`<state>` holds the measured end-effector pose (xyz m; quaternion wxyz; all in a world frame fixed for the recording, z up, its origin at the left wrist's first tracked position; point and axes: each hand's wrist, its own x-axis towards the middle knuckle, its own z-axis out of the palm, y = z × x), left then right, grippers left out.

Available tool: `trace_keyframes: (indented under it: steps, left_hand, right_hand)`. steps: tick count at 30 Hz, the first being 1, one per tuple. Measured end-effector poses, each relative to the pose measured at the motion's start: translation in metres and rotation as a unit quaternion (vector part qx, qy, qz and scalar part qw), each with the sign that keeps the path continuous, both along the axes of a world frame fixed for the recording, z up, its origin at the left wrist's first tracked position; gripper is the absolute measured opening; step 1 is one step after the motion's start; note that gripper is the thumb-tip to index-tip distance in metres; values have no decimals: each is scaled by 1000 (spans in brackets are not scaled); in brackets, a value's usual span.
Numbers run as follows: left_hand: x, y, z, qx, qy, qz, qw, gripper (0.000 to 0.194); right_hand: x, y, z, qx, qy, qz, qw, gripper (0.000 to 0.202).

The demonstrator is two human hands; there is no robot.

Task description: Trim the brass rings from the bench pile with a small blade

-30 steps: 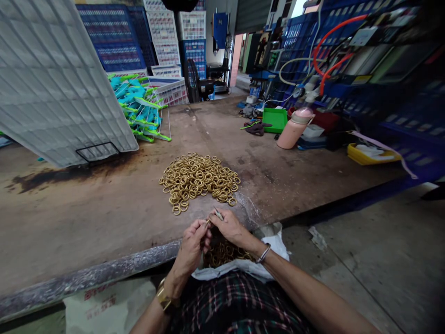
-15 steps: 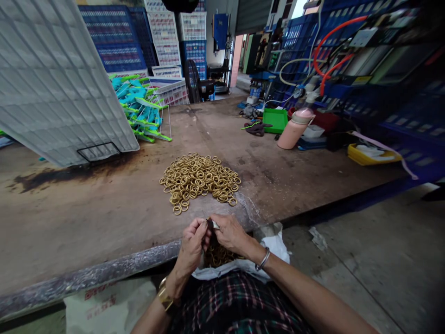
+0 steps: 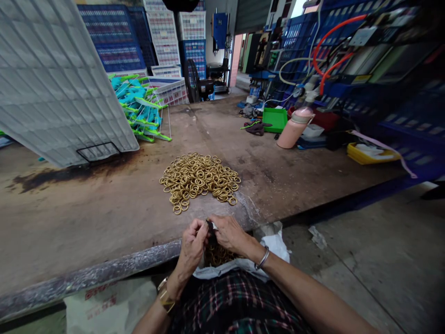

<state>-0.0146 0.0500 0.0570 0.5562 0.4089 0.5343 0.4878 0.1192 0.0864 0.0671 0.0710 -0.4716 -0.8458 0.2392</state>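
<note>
My left hand (image 3: 192,242) and my right hand (image 3: 230,233) meet just over the table's front edge, fingers pinched close together. Between them is a small dark piece (image 3: 210,232), with something whitish by the right fingers; its kind is too small to tell. Below the hands, a white sack (image 3: 276,246) lies open at my lap with many brass-coloured rings (image 3: 219,256) in it. Beyond the hands, a heap of gold-coloured rings (image 3: 200,178) lies on the table, a few of them loose at its near side.
A white ribbed panel (image 3: 69,88) leans at the left, beside blue and green plastic parts (image 3: 144,109). At the right stand a pink bottle (image 3: 295,129), a green tray (image 3: 274,119) and a yellow tray (image 3: 371,155). Stacked crates (image 3: 114,32) fill the back.
Both hands stay in nearly the same place. The fingers have shifted slightly around the dark piece, and more of it shows now. The ring heap is unchanged.
</note>
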Motion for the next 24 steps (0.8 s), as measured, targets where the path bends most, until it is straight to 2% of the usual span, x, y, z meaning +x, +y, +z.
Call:
trace_keyframes:
  steps: [2, 6, 8, 11, 16, 18, 24]
  left_hand:
    - [0, -1, 1, 13, 20, 2, 1000, 35]
    - [2, -8, 10, -13, 25, -13, 1000, 36]
    - [5, -15, 15, -18, -2, -50, 999, 35]
    - [9, -20, 18, -43, -92, -88, 991, 32]
    - [12, -11, 11, -115, -238, -21, 964, 31]
    - [10, -7, 9, -135, -264, 0, 955, 29]
    - [5, -2, 7, -176, -349, 5, 920, 24]
  right_hand:
    - [0, -1, 1, -7, -12, 3, 1000, 27]
    - [4, 0, 0, 2, -45, -22, 999, 27]
    - [9, 5, -1, 9, -62, -52, 997, 27]
    - [22, 17, -3, 32, -76, -125, 989, 29]
    - [41, 38, -7, 77, -67, -255, 962, 24]
    - [44, 43, -9, 76, -77, -258, 960, 25]
    - [47, 45, -16, 90, -93, -242, 962, 22]
